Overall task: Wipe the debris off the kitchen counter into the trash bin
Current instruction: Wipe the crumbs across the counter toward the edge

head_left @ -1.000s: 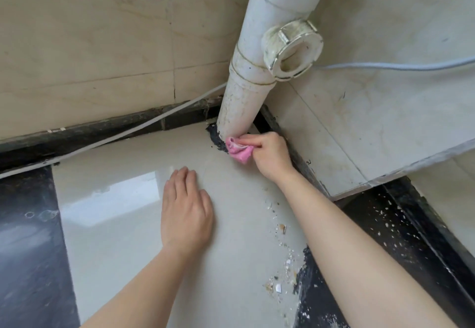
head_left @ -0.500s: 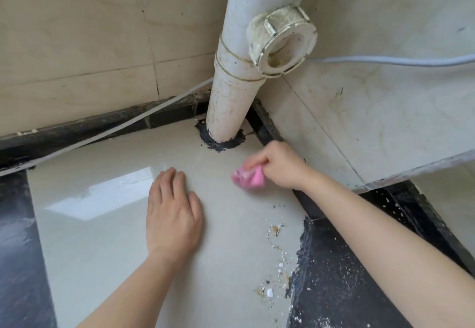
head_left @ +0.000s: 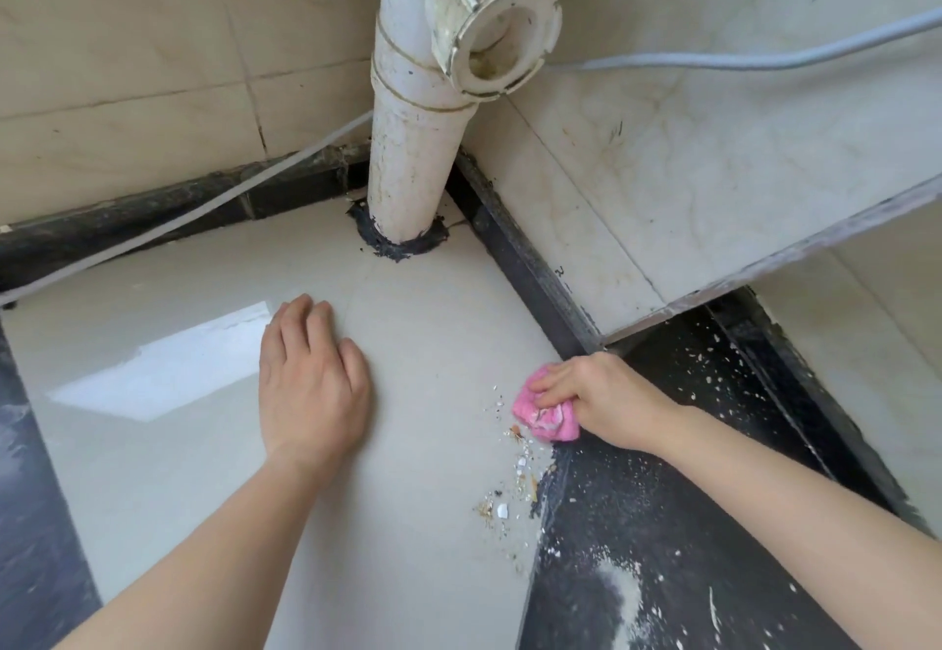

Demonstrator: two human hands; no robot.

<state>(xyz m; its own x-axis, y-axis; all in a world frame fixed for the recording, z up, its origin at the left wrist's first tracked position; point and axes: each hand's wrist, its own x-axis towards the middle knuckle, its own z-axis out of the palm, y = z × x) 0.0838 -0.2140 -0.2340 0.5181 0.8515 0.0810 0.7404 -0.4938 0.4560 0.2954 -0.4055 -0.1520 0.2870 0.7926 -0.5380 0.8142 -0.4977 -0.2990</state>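
Near the counter's (head_left: 408,522) R edge, front half, debris (head_left: 516,471) lies as a thin trail of crumbs and white chips running along the edge toward you. Some white specks are already on the dark lower surface (head_left: 637,547) beyond that edge. Trash bin not in view, so can't say where the stuff ends up.

Pink cloth (head_left: 544,416) sits at the far end of that trail, touching the first crumbs, right on the edge. 1 s ago it was pressed at the base of the white pipe (head_left: 408,139) in the back corner; 0.5 s ago it was partway out; now it's swept down along the R edge to the debris. My read: corner pass done, and you've gathered bits toward the pile. The push off the edge is yet to come, so the task is maybe halfway.

Your R hand (head_left: 604,394) grips the cloth bunched up, fingers curled over it and knuckles up. The forearm comes in from the lower R across the dark surface, wrist low.

Your L hand (head_left: 312,384) lies palm-down on mid counter, fingers straight and together, holding nothing, approx. same spot as before. Looks like a brace, well apart from debris and cloth.

A grey cable (head_left: 713,60) runs along the R wall, clear of the work.
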